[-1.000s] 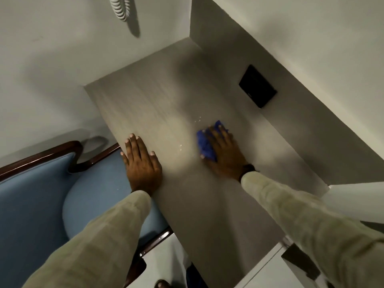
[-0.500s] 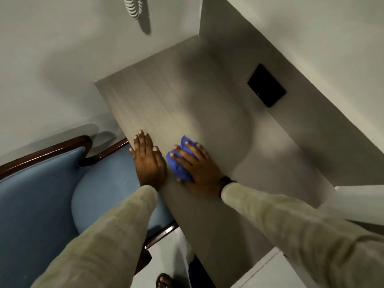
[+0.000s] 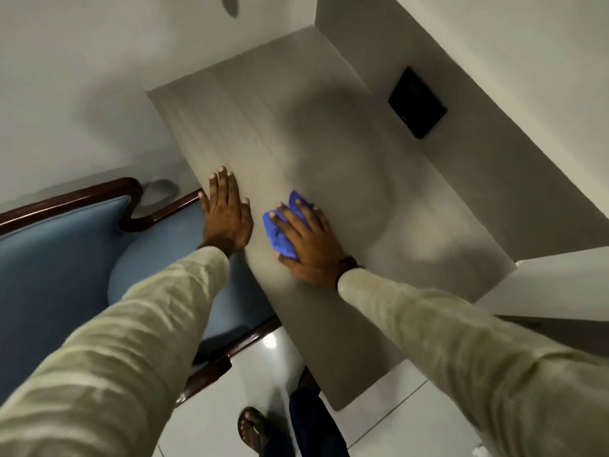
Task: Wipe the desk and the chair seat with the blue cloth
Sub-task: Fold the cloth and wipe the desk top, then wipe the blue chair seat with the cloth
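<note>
Blue cloth [image 3: 279, 232] bunched lengthwise under right hand [image 3: 308, 245], desk [image 3: 263, 133]

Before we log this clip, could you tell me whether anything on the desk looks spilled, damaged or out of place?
Nothing stands out. The desk is bare and shows no spill, the right hand presses the blue cloth flat on it, and the left hand rests at its edge.

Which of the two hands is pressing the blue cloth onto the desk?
The right hand, spread flat over the bunched blue cloth. The left hand lies bare on the desk near its chair-side edge, with nothing under it.
</note>
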